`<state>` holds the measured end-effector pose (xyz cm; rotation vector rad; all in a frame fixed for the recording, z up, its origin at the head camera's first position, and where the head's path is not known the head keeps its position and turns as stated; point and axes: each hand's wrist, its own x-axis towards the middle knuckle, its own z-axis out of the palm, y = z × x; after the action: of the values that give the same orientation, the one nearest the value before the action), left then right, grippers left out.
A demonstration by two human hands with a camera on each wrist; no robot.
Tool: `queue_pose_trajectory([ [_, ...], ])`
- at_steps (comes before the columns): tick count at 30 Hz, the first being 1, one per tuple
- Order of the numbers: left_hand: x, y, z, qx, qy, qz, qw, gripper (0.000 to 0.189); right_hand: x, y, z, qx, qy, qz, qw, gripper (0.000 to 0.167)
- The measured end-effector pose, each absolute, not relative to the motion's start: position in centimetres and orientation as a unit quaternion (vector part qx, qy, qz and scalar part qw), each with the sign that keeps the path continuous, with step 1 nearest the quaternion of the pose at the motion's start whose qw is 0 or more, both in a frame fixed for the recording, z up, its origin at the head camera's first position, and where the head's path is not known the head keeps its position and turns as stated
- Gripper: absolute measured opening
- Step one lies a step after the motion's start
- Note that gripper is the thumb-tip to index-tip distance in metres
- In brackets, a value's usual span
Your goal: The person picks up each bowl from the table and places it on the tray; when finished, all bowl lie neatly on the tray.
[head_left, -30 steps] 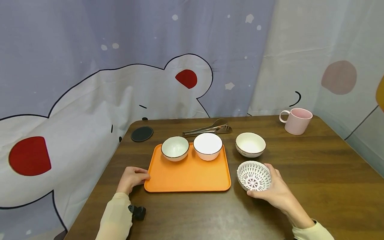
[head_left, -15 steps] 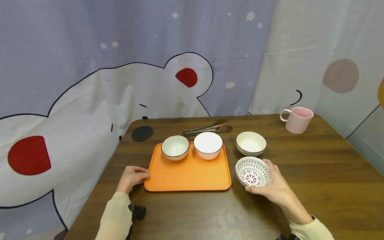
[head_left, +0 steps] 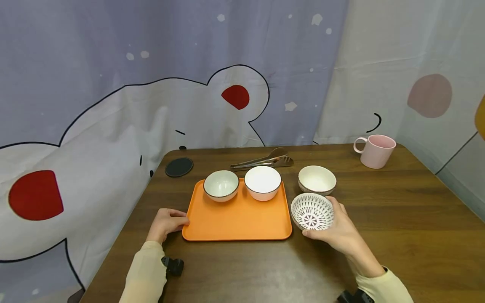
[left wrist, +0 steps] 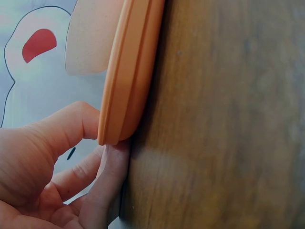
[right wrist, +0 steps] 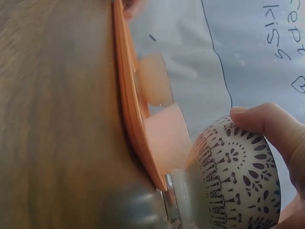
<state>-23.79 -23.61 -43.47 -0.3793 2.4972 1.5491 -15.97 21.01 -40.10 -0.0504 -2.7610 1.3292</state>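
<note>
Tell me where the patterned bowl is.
In the head view, the patterned bowl is held in the right hand, beside the right edge of the orange tray and just nearside of the cream bowl.

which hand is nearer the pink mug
Right. The right hand holds the patterned bowl, in front of and left of the pink mug; the left hand, farther off, grips the left edge of the orange tray.
</note>
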Motion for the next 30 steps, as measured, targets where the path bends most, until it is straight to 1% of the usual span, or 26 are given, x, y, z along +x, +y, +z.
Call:
queue_pose_trajectory([
  [8, -23.7, -23.8, -43.5, -0.128, 0.839, 0.519, 0.097, 0.037, -16.6, 19.6, -39.7, -0.015, -0.893, 0.448, 0.027, 0.114],
  [18, -23.6, -23.9, -43.3, -0.128, 0.841, 0.516, 0.100, 0.037, -17.4, 18.0, -39.6, -0.009, -0.887, 0.462, 0.015, 0.117],
  [23, -23.6, -23.9, -43.2, -0.126, 0.842, 0.515, 0.101, 0.037, -17.7, 17.1, -39.6, -0.004, -0.881, 0.472, 0.015, 0.116],
  [30, -23.9, -23.7, -43.1, -0.126, 0.840, 0.517, 0.105, 0.038, -18.2, 16.2, -39.7, -0.003, -0.881, 0.474, 0.002, 0.114],
])
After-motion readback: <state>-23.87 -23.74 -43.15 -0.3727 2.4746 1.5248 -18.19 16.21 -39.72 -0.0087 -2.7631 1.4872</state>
